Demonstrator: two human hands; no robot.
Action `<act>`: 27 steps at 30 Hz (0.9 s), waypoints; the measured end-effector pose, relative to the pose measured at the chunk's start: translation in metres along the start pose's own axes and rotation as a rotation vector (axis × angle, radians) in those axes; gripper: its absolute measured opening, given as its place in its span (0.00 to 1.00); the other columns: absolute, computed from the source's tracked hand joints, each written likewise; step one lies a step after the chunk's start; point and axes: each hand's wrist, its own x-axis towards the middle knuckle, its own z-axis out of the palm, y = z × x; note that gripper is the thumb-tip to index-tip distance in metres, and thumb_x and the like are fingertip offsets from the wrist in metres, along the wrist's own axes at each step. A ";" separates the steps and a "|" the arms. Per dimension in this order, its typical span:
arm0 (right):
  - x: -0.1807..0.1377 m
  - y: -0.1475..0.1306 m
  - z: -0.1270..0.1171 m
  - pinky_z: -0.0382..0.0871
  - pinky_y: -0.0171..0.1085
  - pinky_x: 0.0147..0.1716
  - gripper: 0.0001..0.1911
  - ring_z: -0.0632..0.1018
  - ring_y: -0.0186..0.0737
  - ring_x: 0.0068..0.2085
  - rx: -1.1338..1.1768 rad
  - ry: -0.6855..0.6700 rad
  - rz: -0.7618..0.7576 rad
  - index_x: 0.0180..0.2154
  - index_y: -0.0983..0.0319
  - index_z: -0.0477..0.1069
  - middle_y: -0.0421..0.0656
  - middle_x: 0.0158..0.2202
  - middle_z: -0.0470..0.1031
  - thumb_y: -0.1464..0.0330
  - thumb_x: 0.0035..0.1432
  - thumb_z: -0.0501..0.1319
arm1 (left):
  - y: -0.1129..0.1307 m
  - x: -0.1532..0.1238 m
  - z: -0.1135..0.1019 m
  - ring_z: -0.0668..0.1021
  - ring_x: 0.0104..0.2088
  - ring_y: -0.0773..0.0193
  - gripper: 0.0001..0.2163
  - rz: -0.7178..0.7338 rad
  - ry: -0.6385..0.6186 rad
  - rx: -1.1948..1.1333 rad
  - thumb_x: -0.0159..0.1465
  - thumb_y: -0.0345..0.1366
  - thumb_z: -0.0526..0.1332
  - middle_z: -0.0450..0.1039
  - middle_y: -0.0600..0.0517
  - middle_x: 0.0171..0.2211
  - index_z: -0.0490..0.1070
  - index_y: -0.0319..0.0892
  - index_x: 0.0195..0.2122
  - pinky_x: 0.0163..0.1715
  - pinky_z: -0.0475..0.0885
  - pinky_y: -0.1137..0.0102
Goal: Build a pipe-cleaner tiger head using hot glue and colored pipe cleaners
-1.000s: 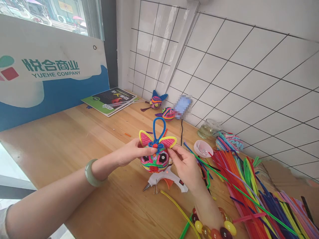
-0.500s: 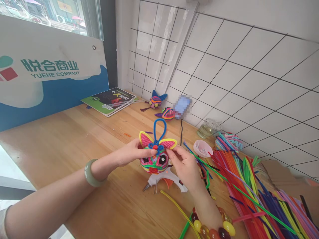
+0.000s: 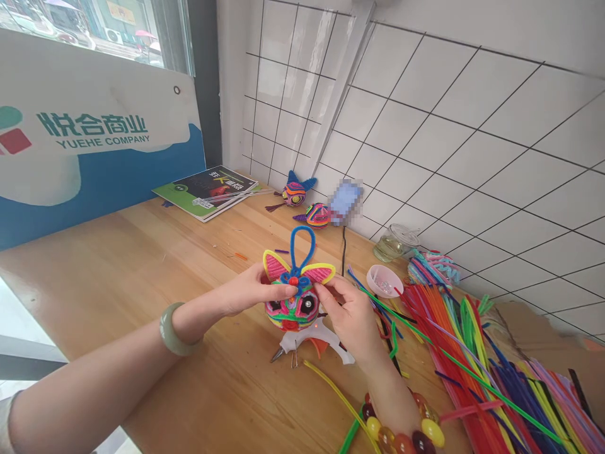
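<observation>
A round pipe-cleaner animal head (image 3: 293,301), striped in many colours with pink-and-yellow ears and a blue loop on top, is held above the wooden table (image 3: 142,265). My left hand (image 3: 248,291) grips its left side, the thumb lying across the top near a small red bead. My right hand (image 3: 347,315) pinches its right side below the ear. A white hot glue gun (image 3: 309,340) lies on the table right under the head.
A big heap of loose coloured pipe cleaners (image 3: 477,359) covers the table's right side. A small pink dish (image 3: 385,282), a glass jar (image 3: 396,243), two finished pipe-cleaner figures (image 3: 302,200) and a booklet (image 3: 208,189) sit along the tiled wall.
Almost nothing has changed; both hands keep their hold on the head, with only a slight shift of the fingers.
</observation>
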 end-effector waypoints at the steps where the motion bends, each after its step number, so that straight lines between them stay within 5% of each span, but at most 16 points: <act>1: 0.000 0.000 0.000 0.72 0.37 0.38 0.13 0.78 0.41 0.38 0.001 0.002 0.000 0.40 0.60 0.77 0.45 0.39 0.78 0.62 0.62 0.57 | 0.000 0.000 0.000 0.79 0.41 0.58 0.17 -0.002 0.001 0.003 0.57 0.43 0.66 0.78 0.46 0.42 0.75 0.37 0.43 0.42 0.73 0.68; 27: 0.000 0.001 0.000 0.71 0.36 0.37 0.12 0.77 0.40 0.36 0.013 -0.010 0.014 0.39 0.60 0.76 0.43 0.35 0.77 0.62 0.62 0.57 | -0.003 0.001 -0.002 0.79 0.40 0.59 0.15 0.020 -0.008 0.002 0.58 0.42 0.65 0.79 0.47 0.41 0.75 0.38 0.43 0.41 0.74 0.68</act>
